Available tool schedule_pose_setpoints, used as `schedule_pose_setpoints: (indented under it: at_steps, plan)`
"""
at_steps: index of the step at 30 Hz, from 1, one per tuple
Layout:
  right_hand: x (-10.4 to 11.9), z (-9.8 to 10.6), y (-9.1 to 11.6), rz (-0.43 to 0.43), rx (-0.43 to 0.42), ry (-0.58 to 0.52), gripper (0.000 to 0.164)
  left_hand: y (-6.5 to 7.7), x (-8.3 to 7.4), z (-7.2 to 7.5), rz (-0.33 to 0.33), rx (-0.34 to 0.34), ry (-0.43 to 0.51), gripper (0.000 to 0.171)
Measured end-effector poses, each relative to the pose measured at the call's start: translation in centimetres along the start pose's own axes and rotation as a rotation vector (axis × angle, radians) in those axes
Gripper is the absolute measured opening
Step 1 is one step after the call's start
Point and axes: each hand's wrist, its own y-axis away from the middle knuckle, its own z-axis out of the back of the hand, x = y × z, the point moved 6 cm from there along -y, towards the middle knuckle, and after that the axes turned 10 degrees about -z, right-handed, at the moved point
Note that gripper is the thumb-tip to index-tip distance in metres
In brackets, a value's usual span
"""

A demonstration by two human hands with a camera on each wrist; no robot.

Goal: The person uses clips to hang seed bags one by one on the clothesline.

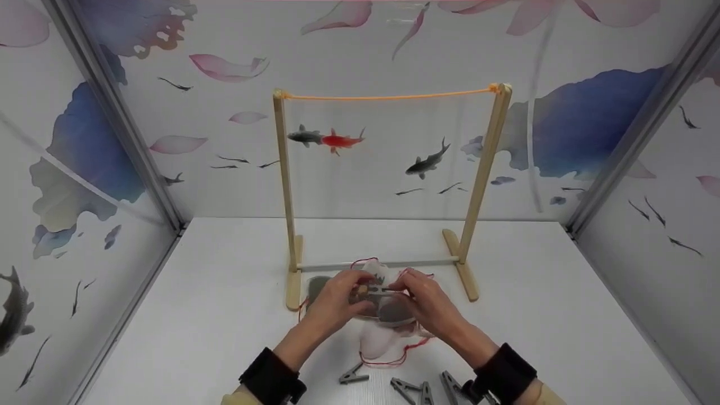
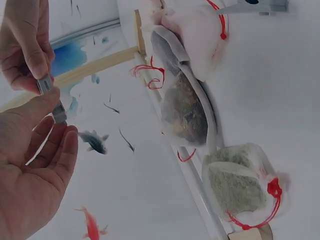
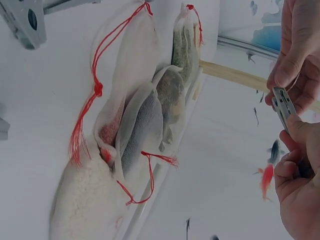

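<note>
Both hands meet over a pile of drawstring mesh bags and hold one grey clothespin [image 1: 381, 290] between them. My left hand [image 1: 344, 297] pinches one end of it with thumb and fingers. The other end is gripped by my right hand [image 1: 426, 298]. The clothespin [image 3: 284, 107] shows side-on in the right wrist view, held up off the bags. Beneath lie a bag with dark grey contents [image 3: 142, 130], a bag with brown contents [image 2: 185, 112], a bag with green contents [image 2: 235, 185] and a white-filled bag [image 3: 85, 200], all with red cords.
Behind the hands stands a wooden frame [image 1: 485, 174] with an orange cord [image 1: 388, 98] strung across its top. Several grey clothespins lie at the table's front, one a loose clothespin [image 1: 353, 374] on the left. Printed panels [image 1: 360, 185] wall in the white table [image 1: 214, 292].
</note>
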Motion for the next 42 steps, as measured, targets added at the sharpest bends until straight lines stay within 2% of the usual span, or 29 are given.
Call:
schedule_pose_setpoints:
  at_steps: [3, 5, 8, 11, 13, 15, 17, 19, 21, 24, 26, 28, 32, 35, 39, 42]
  plan:
    - [0.1, 1.1, -0.8, 0.037, -0.05, 0.064, 0.016, 0.5, 1.2, 0.2, 0.059, 0.089, -0.123, 0.05]
    - [0.1, 1.9, -1.4, 0.052, -0.07, 0.102, 0.017, 1.1, 2.2, -0.1, 0.088, 0.167, -0.243, 0.055]
    - [0.3, 3.0, -2.6, 0.072, -0.085, 0.151, 0.017, 2.7, 3.7, -1.1, 0.107, 0.308, -0.491, 0.064]
    - [0.7, 4.2, -4.0, 0.089, -0.095, 0.224, 0.016, 4.4, 5.0, -2.4, 0.074, 0.418, -0.767, 0.067]
    - [1.0, 5.0, -5.2, 0.096, -0.106, 0.265, 0.014, 5.4, 5.6, -3.4, 0.03, 0.454, -0.914, 0.06]
    - [1.5, 5.8, -6.3, 0.104, -0.115, 0.288, 0.012, 6.2, 6.0, -4.1, -0.021, 0.455, -1.014, 0.05]
    - [2.1, 6.6, -7.5, 0.114, -0.121, 0.295, 0.011, 6.6, 6.3, -4.6, -0.066, 0.436, -1.049, 0.038]
    - [2.7, 7.3, -8.7, 0.121, -0.116, 0.299, 0.009, 6.8, 6.6, -4.7, -0.104, 0.436, -1.057, 0.035]
    - [3.3, 7.8, -9.9, 0.133, -0.111, 0.307, 0.008, 6.8, 6.9, -4.5, -0.13, 0.438, -1.032, 0.034]
    - [4.3, 8.6, -11.6, 0.153, -0.102, 0.329, 0.006, 6.6, 7.1, -3.4, -0.152, 0.391, -0.916, 0.04]
    - [4.9, 9.0, -12.8, 0.167, -0.098, 0.347, 0.006, 6.2, 7.2, -2.1, -0.141, 0.332, -0.806, 0.039]
    - [5.5, 9.5, -14.0, 0.176, -0.096, 0.361, 0.006, 5.4, 7.2, -0.4, -0.104, 0.252, -0.674, 0.03]
    - [6.3, 10.4, -16.4, 0.168, -0.1, 0.374, 0.006, 2.9, 6.9, 4.0, 0.033, 0.105, -0.45, 0.012]
    - [6.8, 11.1, -18.1, 0.14, -0.104, 0.371, 0.008, 0.8, 6.7, 7.4, 0.125, 0.002, -0.316, 0.007]
    - [7.3, 11.9, -20.2, 0.093, -0.119, 0.373, 0.01, -2.2, 5.8, 11.0, 0.162, -0.099, -0.16, 0.012]
    - [7.5, 12.4, -21.7, 0.063, -0.154, 0.36, 0.01, -4.5, 4.8, 13.5, 0.144, -0.203, -0.037, 0.016]
